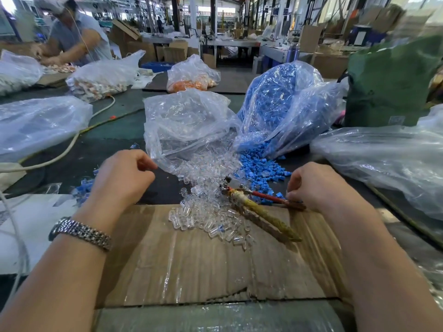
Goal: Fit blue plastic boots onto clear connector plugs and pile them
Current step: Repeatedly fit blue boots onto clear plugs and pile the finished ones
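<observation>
1. Head view: the left hand [119, 178] hangs curled at nine o'clock of the clear plugs [206, 207]; whether it holds anything I cannot tell.
2. The right hand [311, 185], fingers curled, touches the pliers [261, 202] at their handle end.
3. Blue boots [259, 168] spill from their bag [287, 104] at twelve o'clock of the plugs.

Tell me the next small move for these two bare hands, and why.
Probably the left hand, curled and seemingly empty, should reach right to pick one plug from the spilled heap of clear plastic connector plugs. The right hand sits by the scattered blue plastic boots; its hold is unclear.
</observation>
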Motion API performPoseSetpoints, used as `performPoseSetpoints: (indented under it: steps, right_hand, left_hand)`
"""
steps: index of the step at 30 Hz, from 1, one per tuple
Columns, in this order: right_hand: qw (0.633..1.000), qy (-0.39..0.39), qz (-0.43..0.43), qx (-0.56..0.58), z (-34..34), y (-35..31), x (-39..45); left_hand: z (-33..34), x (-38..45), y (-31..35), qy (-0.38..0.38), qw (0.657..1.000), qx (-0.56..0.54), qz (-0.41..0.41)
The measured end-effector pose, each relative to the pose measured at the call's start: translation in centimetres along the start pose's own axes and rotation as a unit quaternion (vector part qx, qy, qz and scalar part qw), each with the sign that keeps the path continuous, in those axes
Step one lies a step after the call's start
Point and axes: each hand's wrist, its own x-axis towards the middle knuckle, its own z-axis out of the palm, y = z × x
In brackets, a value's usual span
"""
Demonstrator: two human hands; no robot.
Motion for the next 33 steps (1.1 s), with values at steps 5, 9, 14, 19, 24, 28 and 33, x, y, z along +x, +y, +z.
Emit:
performPoseSetpoints:
  steps: [5, 9, 14, 19, 24, 28, 33]
  right_hand:
    - [1.0, -0.017, 0.007, -0.012, -0.1, -0.7, -0.4]
    - [1.0, -0.023, 0.009, -0.014, 0.0, -1.2, -0.5]
    - [0.999, 0.02, -0.024, -0.018, 0.7, -1.6, -0.2]
    - [0.999, 0.014, -0.047, -0.005, 1.0, -1.4, 0.3]
    - [0.99, 0.105, -0.062, 0.071, 1.0, -0.9, 0.9]
    - [0.945, 0.126, -0.149, 0.263, 0.5, -2.1, -0.3]
    - [0.903, 0.083, -0.255, 0.335, 1.1, -5.1, -2.3]
  left_hand:
    - [0.7, -0.6, 1.0, -0.144, 0.987, -0.015, 0.064]
    - [2.3, -1.2, 1.4, -0.171, 0.98, -0.01, 0.098]
    - [3.3, -1.2, 1.3, -0.134, 0.986, 0.0, 0.103]
    - [2.8, -0.7, 1.5, -0.099, 0.983, -0.147, 0.051]
    - [2.4, -1.3, 2.5, -0.173, 0.875, -0.449, -0.057]
    - [2.4, -2.0, 3.6, -0.252, 0.755, -0.597, -0.105]
    - [2.6, -2.5, 4.4, -0.287, 0.726, -0.617, -0.095]
